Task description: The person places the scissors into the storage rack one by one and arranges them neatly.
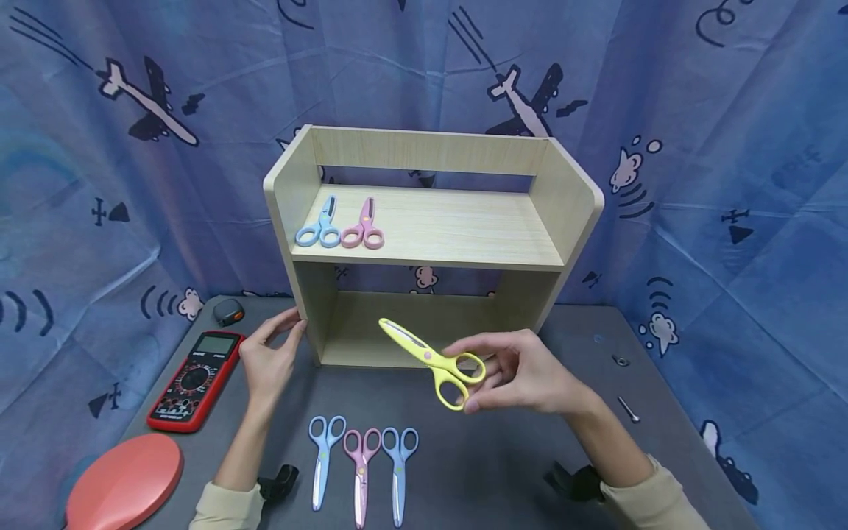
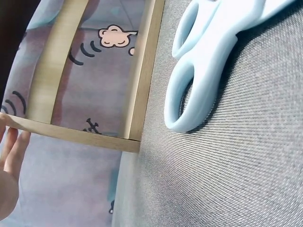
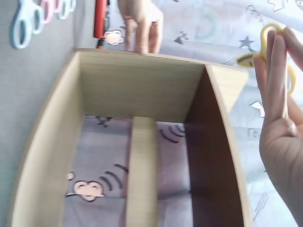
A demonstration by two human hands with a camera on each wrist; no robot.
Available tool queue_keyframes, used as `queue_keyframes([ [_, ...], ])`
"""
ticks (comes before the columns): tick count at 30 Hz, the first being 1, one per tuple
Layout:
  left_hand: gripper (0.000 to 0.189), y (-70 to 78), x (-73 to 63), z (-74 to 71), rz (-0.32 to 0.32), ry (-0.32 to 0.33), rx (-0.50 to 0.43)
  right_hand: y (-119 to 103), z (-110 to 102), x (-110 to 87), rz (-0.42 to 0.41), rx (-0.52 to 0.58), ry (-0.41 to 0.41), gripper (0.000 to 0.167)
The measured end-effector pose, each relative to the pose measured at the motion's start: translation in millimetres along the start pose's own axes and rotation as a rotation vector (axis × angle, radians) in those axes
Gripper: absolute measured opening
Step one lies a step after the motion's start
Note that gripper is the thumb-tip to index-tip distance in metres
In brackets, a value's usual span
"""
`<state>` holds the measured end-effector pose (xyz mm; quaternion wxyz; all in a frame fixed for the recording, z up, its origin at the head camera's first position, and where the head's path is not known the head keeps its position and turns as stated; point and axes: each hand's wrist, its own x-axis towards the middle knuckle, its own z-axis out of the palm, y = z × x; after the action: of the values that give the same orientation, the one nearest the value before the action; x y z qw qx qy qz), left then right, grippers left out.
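My right hand [image 1: 520, 372] holds a pair of yellow scissors [image 1: 430, 357] by the finger loops, in front of the shelf's lower opening. The blades point up and to the left. My left hand [image 1: 271, 353] touches the outer left side of a pale wooden two-tier shelf [image 1: 430, 261]; in the right wrist view its fingers [image 3: 142, 38] lie against that board. On the upper tier, blue scissors [image 1: 324, 223] and pink scissors [image 1: 364, 224] lie side by side at the left. Blue scissors [image 1: 321, 460], pink scissors [image 1: 361, 475] and more blue scissors [image 1: 399, 475] lie on the table in front.
A red multimeter [image 1: 196, 379] lies left of the shelf, with a small dark grey and orange object [image 1: 228, 311] behind it. A round coral-red object [image 1: 126, 482] sits at the front left. A bolt [image 1: 628, 409] and a small metal nut or ring [image 1: 620, 361] lie at the right.
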<state>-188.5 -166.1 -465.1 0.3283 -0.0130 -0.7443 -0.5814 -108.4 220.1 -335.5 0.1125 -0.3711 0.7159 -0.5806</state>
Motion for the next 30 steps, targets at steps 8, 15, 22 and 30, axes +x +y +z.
queue_keyframes([
  [8, 0.029, -1.4, -0.4, 0.1, 0.003, -0.001, 0.004, -22.1, -7.9, 26.5, -0.116, -0.119, 0.19, 0.065],
  [15, 0.028, -1.6, -0.1, 0.1, 0.006, -0.005, 0.0, -36.9, -14.3, 56.5, -0.109, -0.162, 0.32, 0.066],
  [22, 0.029, -1.9, -0.3, 0.4, 0.028, 0.012, -0.01, -41.9, -23.0, 95.1, -0.028, -0.207, 0.439, 0.065],
  [30, 0.026, -2.5, 0.5, 1.1, 0.04, 0.012, -0.044, -37.7, -37.3, 138.2, 0.089, -0.256, 0.502, 0.061],
])
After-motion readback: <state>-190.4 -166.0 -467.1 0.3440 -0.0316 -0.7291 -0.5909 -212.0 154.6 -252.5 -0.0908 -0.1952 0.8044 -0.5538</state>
